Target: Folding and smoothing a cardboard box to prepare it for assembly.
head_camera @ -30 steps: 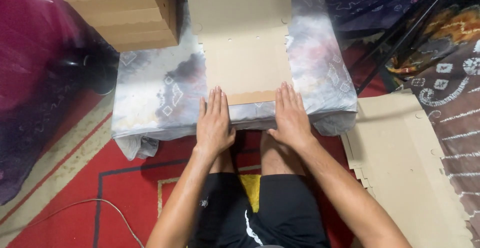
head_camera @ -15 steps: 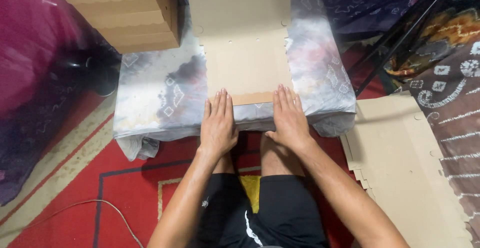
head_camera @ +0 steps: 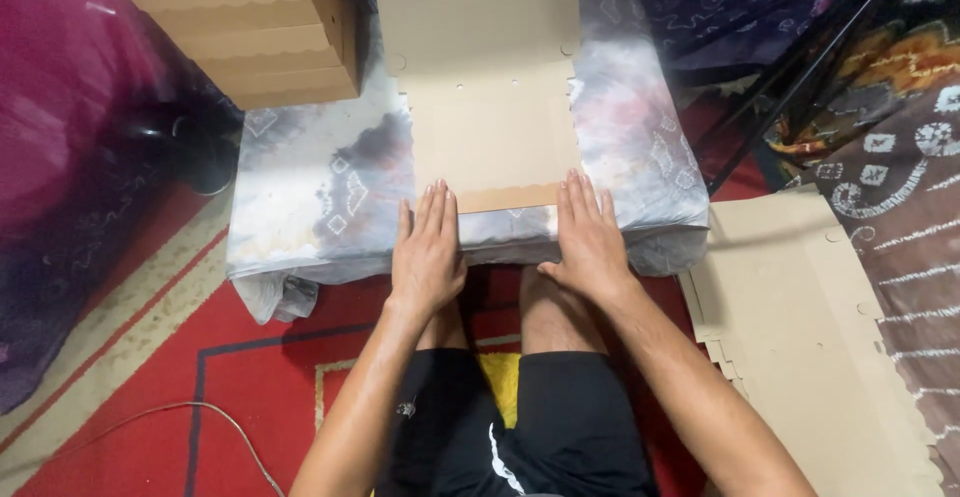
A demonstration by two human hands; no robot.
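From my seat, the biggest thing is the low table (head_camera: 300, 207) draped in a grey tie-dye cloth; I place everything else from it. On its far left corner stands a stack of folded cardboard boxes (head_camera: 260, 27); their lids are shut, so I cannot tell what, if anything, is inside. Off the table's right side, on the floor, lies a pile of flat cardboard blanks (head_camera: 800, 327). Down the table's middle lies the flat box blank (head_camera: 490, 107) being worked, its near edge folded into a narrow flap (head_camera: 508, 197) at the table's front edge.

I judge this blank light and thin, stiff across its panels but ready to bend along the scored lines, and easy to crease or tear at the notches. It is best held at the flap's two ends, pressing down flat.

My left hand (head_camera: 427, 252) lies palm down, fingers straight and together, at the flap's left end. My right hand (head_camera: 588, 237) lies likewise at its right end. Neither closes around anything; both just press.
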